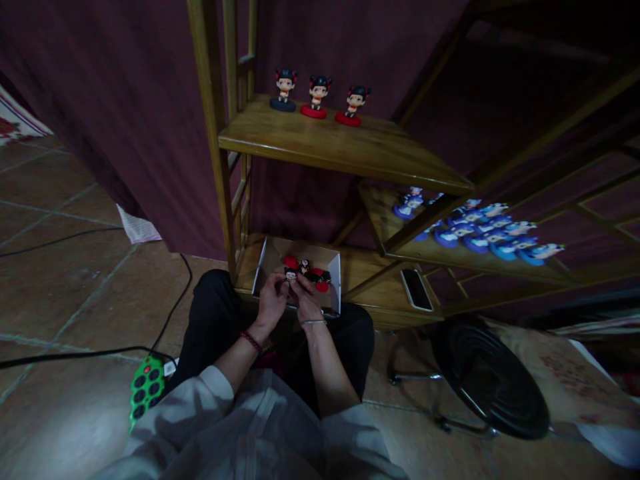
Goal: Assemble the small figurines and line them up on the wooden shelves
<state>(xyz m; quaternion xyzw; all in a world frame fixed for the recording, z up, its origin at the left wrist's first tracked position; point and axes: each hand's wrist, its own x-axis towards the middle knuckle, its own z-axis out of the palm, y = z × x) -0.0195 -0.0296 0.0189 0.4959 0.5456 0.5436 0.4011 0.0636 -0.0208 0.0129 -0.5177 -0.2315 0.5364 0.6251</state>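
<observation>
Over an open cardboard box [335, 280] on the low shelf, both hands hold one small black-haired figurine [291, 273] between them. My left hand [273, 297] pinches it from the left side. From the right, my right hand [307, 297] closes its fingers on the same figurine. More figurines [304, 265] with black hair and red bases lie in the box behind the hands. The held figurine's lower part is hidden by the fingers. On the shelf above, three similar figurines [317, 93] stand upright in a row, one on a dark base and two on red bases.
A wooden rack's upper shelf [345, 148] juts out above the box. Several blue-and-white figurines [470, 230] stand on the shelf to the right. A phone [417, 289] lies on the low shelf. At right is a black stool [493, 380]; at left, a green power strip [147, 387] with cables.
</observation>
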